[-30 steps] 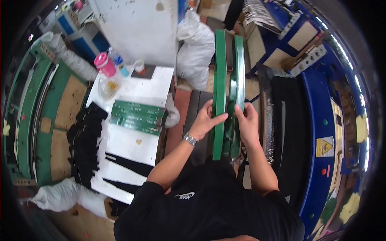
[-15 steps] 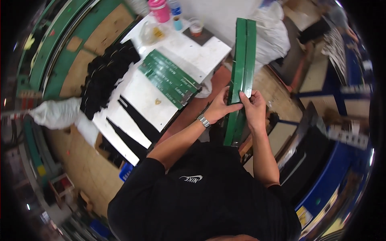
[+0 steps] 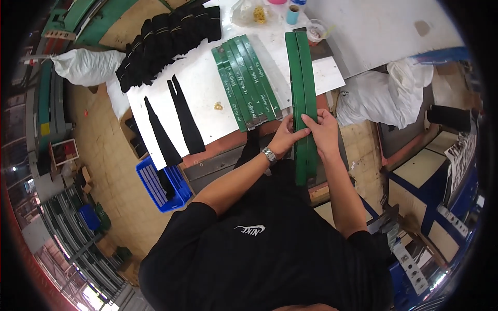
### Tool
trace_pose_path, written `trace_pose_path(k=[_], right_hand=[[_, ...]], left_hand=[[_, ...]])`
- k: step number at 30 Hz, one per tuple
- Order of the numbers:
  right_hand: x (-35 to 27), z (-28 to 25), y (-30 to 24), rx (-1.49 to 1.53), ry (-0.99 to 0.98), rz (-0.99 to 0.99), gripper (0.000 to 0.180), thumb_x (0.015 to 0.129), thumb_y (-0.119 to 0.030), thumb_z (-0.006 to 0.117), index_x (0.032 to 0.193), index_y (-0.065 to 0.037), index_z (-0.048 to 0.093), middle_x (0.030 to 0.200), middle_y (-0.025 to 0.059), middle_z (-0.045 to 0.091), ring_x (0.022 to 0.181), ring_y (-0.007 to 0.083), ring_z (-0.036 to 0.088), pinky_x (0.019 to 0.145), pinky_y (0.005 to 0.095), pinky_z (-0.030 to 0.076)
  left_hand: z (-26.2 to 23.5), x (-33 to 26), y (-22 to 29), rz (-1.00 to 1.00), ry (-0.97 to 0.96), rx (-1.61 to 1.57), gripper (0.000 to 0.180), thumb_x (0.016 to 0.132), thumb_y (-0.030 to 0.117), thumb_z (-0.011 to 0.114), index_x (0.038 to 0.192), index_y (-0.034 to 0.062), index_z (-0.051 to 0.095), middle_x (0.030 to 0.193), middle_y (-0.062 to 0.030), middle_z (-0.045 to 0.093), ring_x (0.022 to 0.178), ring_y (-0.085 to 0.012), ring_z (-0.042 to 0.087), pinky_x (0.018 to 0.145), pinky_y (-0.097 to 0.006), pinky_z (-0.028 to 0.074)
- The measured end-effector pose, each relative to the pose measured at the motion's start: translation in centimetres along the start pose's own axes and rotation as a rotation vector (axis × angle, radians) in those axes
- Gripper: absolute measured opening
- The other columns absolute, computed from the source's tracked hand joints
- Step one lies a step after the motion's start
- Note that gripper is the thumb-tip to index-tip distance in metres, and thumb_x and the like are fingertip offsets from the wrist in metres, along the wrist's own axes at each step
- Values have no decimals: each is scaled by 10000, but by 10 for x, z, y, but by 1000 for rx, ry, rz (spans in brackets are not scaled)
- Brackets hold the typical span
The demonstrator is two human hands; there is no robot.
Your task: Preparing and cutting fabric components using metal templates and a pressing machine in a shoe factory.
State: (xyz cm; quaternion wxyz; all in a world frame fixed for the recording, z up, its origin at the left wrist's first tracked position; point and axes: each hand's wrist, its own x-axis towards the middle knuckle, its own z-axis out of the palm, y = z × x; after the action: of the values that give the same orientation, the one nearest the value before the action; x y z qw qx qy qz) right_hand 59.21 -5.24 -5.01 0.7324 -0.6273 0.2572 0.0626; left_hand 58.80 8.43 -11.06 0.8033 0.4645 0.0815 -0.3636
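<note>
My left hand (image 3: 285, 139), a metal watch on its wrist, is closed on a pair of long, narrow green strips (image 3: 302, 78) from their left side. From the right, my right hand (image 3: 323, 132) holds the same strips, its thumb lying on their face. The two strips stand side by side, running away from my chest toward the table's far part. On the white table (image 3: 205, 103), to the left, lie several similar green strips (image 3: 246, 83) with handwriting. Two narrow black cloth pieces (image 3: 187, 122) are spread flat left of those.
Bundles of black cloth (image 3: 168, 39) line the table's far left. A plastic cup (image 3: 315, 32) and a bag with yellow contents (image 3: 254, 14) stand at the back. White sacks (image 3: 386, 96) sit right of the table. A blue basket (image 3: 163, 184) is below its left edge.
My view has turned toward the right, so the table now appears straighter and the blue basket shows more fully. Both hands keep their hold on the green strips.
</note>
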Motion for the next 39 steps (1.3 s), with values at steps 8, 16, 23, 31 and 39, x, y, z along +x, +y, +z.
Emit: trace_pose_path(k=[8, 16, 23, 31, 39], right_hand=[[114, 16, 34, -156, -95, 140, 228, 861, -68, 768, 1007, 20, 617, 850, 85, 704, 690, 117, 650, 598, 255, 530], [262, -7, 66, -461, -1, 266, 353, 803, -255, 849, 935, 7, 651, 785, 83, 672, 662, 156, 634, 602, 310, 527], [343, -18, 82, -522, -78, 212, 419, 810, -281, 846, 1002, 34, 647, 836, 95, 678, 721, 178, 648, 636, 341, 544], [366, -15, 120, -601, -150, 188, 512, 802, -361, 845, 1035, 52, 652, 895, 121, 703, 754, 187, 665, 668, 339, 541], [343, -23, 101, -1210, 90, -447, 501, 846, -401, 778, 1109, 15, 682, 925, 143, 725, 802, 231, 695, 751, 370, 541]], left_hand=[[-71, 28, 23, -110, 67, 209, 824, 915, 359, 734, 1533, 83, 264, 1332, -86, 583, 1168, -175, 579, 899, -400, 504], [-200, -36, 48, -191, 350, 57, 578, 963, 301, 674, 1453, 103, 441, 1231, -108, 659, 1096, -198, 646, 900, -354, 513], [-253, -100, 37, -277, 650, -35, 504, 978, 287, 651, 1406, 80, 484, 1165, -100, 679, 1059, -201, 663, 886, -342, 523], [-249, -122, 29, -302, 705, -134, 480, 985, 288, 639, 1394, 85, 490, 1179, -90, 663, 1080, -197, 650, 912, -382, 517], [-258, -102, 27, -373, 602, -61, 490, 995, 345, 629, 1389, 82, 502, 1197, -99, 655, 1093, -196, 637, 918, -384, 515]])
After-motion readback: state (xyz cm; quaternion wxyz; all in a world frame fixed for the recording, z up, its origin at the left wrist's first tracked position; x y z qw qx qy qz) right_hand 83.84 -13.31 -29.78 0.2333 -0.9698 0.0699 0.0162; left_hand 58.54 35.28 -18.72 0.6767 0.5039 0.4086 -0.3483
